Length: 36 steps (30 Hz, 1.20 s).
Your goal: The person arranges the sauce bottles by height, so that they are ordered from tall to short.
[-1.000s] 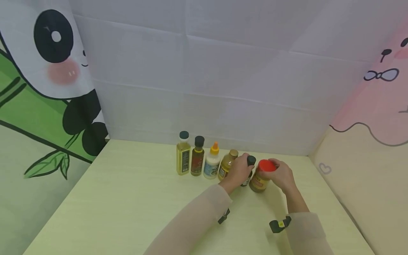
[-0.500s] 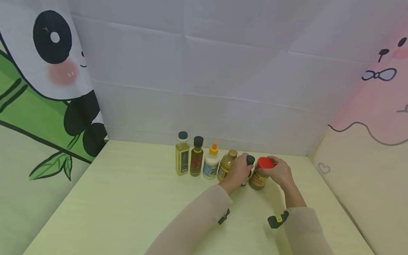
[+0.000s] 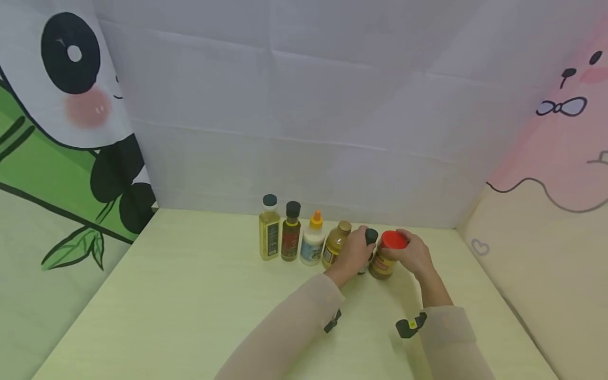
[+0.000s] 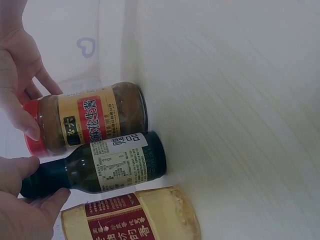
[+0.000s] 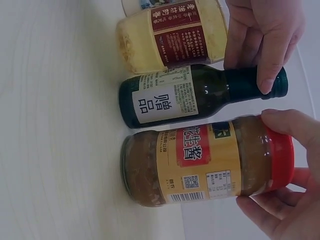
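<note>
My left hand (image 3: pixel 350 253) pinches the dark cap of a small dark green bottle (image 5: pixel 165 95), which stands upright on the table. Right beside it is a peanut butter jar (image 5: pixel 200 160) with a red lid; my right hand (image 3: pixel 414 254) grips it around the lid from the right side. In the left wrist view the jar and the green bottle stand side by side, almost touching. On the green bottle's other side is a yellow oil bottle (image 4: pixel 132 215) with a dark red label, partly behind my left hand in the head view.
Further left in the same row stand a white bottle (image 3: pixel 312 246) with an orange tip, a dark brown bottle (image 3: pixel 291 240) and a tall clear bottle of yellow oil (image 3: pixel 269 235). A white cloth wall (image 3: pixel 285 158) rises behind them. The pale table (image 3: pixel 166 306) spreads in front.
The jar and my right hand have shifted slightly away from me, nearer the line of bottles. My left hand keeps its hold on the green bottle. The head view has drifted a little.
</note>
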Each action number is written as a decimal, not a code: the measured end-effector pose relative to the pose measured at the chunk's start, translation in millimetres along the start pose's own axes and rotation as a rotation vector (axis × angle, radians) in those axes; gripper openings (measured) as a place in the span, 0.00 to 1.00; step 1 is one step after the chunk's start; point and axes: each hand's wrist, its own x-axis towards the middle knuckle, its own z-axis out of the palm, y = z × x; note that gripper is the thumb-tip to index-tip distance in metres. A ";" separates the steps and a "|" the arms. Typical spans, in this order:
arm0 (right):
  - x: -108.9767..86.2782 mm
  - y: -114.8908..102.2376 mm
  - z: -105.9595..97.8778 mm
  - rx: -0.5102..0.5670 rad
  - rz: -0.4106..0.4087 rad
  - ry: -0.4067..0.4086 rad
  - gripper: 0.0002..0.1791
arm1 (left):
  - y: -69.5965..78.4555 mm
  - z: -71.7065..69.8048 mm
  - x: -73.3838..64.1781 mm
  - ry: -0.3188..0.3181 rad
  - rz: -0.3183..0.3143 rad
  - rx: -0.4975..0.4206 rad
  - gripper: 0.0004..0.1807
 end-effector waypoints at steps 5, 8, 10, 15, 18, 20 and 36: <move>-3.6 -1.5 2.2 -0.005 -0.025 0.005 0.48 | -0.1 -1.7 -2.5 -0.001 -0.002 0.013 0.26; -5.5 -2.6 4.6 -0.064 -0.070 0.039 0.48 | 0.4 -3.9 -4.7 -0.007 -0.018 -0.002 0.30; -7.4 -4.9 6.2 -0.109 -0.093 0.068 0.47 | 0.6 -5.7 -6.7 -0.015 -0.035 -0.026 0.31; -16.4 -13.2 10.7 -0.137 -0.134 0.122 0.45 | -1.2 -10.9 -20.1 -0.007 0.000 -0.067 0.31; -22.4 -16.8 13.1 -0.135 -0.157 0.136 0.43 | -3.1 -14.8 -32.3 0.004 0.054 -0.086 0.29; -26.0 -18.4 14.2 -0.137 -0.172 0.134 0.43 | -4.8 -17.1 -39.5 0.007 0.073 -0.103 0.28; -50.2 -26.3 27.8 -0.156 -0.251 0.122 0.37 | -20.4 -35.6 -74.8 0.022 0.216 0.184 0.27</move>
